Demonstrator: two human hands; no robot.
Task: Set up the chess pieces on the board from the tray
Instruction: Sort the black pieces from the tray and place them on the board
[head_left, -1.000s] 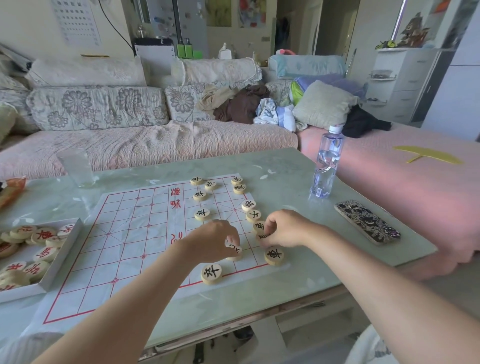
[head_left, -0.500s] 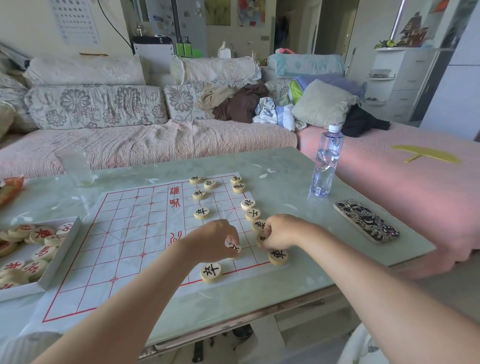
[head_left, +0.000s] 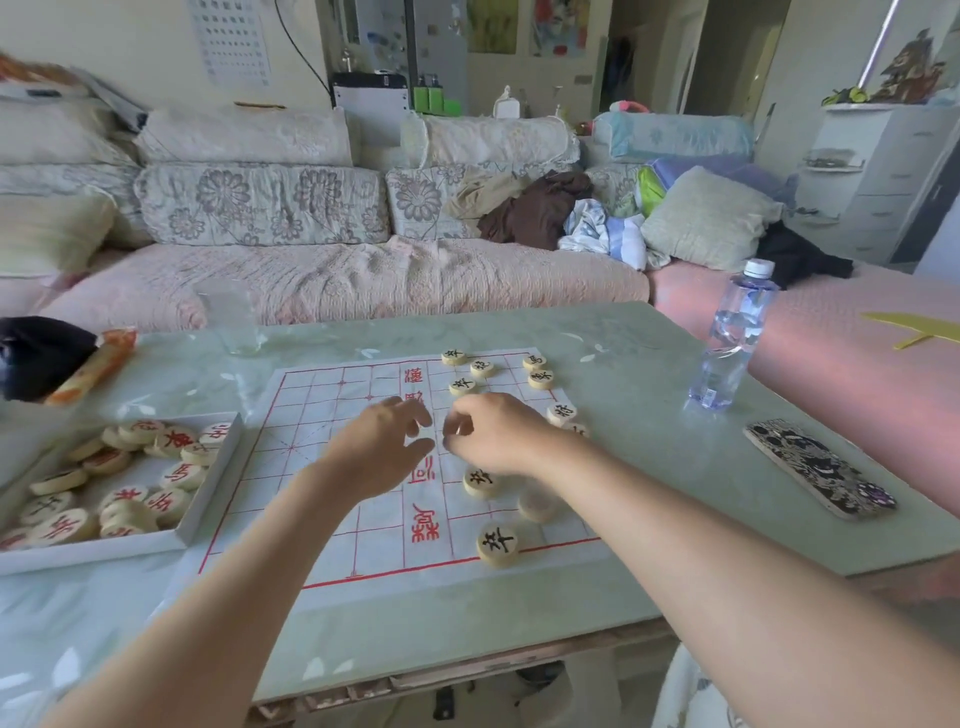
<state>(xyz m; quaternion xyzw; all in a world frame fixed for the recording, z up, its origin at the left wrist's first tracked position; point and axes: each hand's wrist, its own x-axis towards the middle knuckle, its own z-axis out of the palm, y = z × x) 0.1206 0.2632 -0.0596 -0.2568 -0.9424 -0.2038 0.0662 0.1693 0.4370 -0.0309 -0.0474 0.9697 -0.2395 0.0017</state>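
While both hands hang over the middle of the board (head_left: 322, 415), the black-lettered pieces (head_left: 462, 385) lie mostly round the right hand (head_left: 498, 441). One pawn (head_left: 480, 482) sits flat on the board just under that wrist. A blurred piece (head_left: 537, 503) lies beside the forearm. The nearest piece (head_left: 497, 543) rests further back toward the person, close to the red border line.

Past the right hand's knuckles, five pieces stand at the board's far end. On the hand's right side, one piece (head_left: 561, 413) is in full view, and a second piece beside it is partly hidden by the hand.

Right hand: fingers curled in, thumb close to the index. Cannot tell whether it pinches a piece.

Left hand (head_left: 382, 447): fingers loosely bent and narrow, nothing seen in it. Its fingertips are just beside the right hand's, over the red river lettering.

The tray (head_left: 93, 555) sits well apart to the left of the left hand, off the board. It holds a loose heap of red-lettered pieces (head_left: 174, 439).

All of this is on the pale green table (head_left: 649, 467). Well right of the right hand are a water bottle (head_left: 735, 338), upright, and a patterned phone (head_left: 821, 467), lying flat. A clear glass (head_left: 234, 322) stands beyond the left hand, and a sofa (head_left: 337, 280) is behind the table.
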